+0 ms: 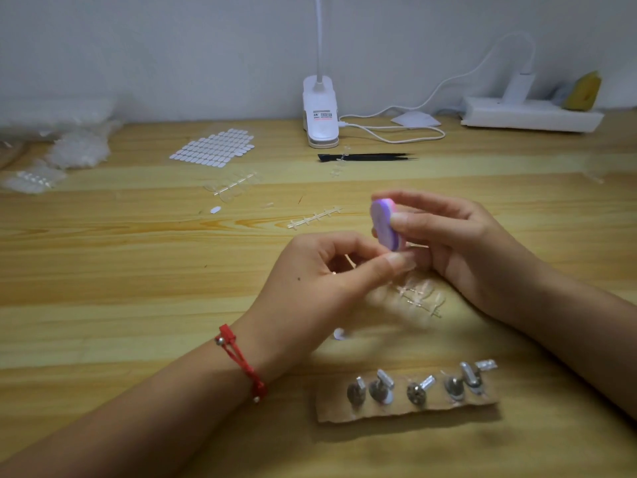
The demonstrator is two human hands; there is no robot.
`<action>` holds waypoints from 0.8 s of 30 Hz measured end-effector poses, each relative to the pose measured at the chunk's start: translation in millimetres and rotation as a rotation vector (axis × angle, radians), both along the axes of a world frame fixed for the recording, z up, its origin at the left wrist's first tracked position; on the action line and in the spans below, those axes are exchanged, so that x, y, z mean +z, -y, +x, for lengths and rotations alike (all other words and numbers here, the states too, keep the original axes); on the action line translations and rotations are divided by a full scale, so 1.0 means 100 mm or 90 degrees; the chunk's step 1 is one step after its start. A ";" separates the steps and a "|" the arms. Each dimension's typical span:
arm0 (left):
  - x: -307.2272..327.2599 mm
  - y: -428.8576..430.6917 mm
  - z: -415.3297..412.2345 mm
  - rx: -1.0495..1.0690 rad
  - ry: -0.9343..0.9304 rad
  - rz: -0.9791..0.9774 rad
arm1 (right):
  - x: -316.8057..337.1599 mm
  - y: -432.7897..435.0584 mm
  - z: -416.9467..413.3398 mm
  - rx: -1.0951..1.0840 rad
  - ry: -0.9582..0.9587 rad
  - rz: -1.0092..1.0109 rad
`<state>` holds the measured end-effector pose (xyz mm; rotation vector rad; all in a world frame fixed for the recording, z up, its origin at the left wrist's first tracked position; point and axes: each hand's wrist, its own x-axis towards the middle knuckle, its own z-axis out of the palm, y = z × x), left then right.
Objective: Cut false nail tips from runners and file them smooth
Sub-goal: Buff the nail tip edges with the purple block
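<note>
Over the middle of the light brown wooden table (pixel 138 270), the right hand (pixel 458 243) pinches a small oval purple and pink nail file block (pixel 384 224) between thumb and fingers. Just below, the left hand (pixel 320 274) squeezes a tiny clear false nail tip (pixel 410 263) between thumb and finger, right at the file's lower end. Under both hands lies a blurry clear plastic runner of nail tips (pixel 417 294). Closer to the person sits a brown cardboard strip with silver metal pegs (pixel 406 408).

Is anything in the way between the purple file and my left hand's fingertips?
Nothing visible. The purple file in the right hand sits just above the left hand's fingertips, which pinch a blurred clear nail tip.
</note>
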<state>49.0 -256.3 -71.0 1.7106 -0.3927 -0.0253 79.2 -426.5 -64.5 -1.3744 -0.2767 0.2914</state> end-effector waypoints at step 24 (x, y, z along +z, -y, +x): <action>0.02 -0.04 0.05 0.070 -0.056 -0.050 | -0.01 0.00 -0.02 0.028 0.028 -0.036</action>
